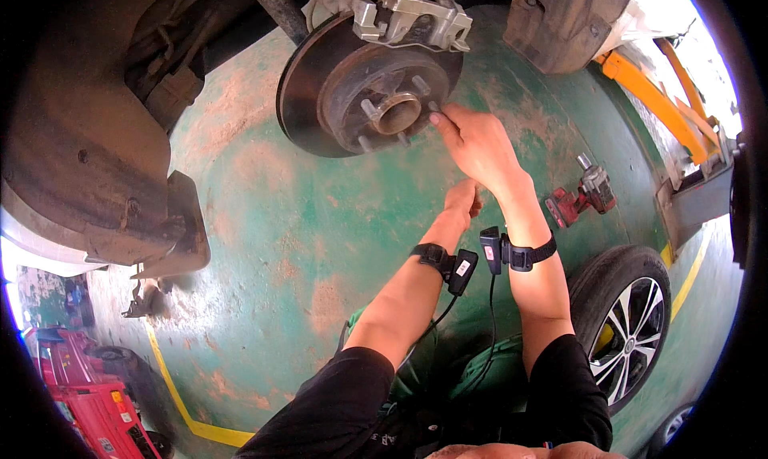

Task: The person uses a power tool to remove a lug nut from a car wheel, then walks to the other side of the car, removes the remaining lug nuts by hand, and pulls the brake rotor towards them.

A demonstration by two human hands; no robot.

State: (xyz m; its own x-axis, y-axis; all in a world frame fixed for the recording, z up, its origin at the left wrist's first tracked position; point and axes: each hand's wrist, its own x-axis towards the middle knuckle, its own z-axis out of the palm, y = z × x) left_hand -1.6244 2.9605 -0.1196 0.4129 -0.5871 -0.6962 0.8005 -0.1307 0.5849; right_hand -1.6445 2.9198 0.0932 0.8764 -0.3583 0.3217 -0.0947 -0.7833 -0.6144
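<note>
A bare brake disc (300,99) with its hub and several wheel studs hangs in front of me, and a silver brake caliper (408,19) sits over its top. My right hand (480,143) reaches up to the hub's right side. Its thumb and fingers are pinched together at a wheel stud (434,106); whatever they may hold is hidden. Lower down and apart from the disc, my left hand (463,200) is closed with its fingers curled. The right forearm partly covers it, so its contents cannot be made out.
A red cordless impact wrench (588,191) lies on the green floor to the right. Closer to me is a wheel (628,331) with its tyre. An orange lift arm (660,99) stands far right, dark wheel-arch parts (88,155) hang left, and red equipment (96,403) occupies the lower left.
</note>
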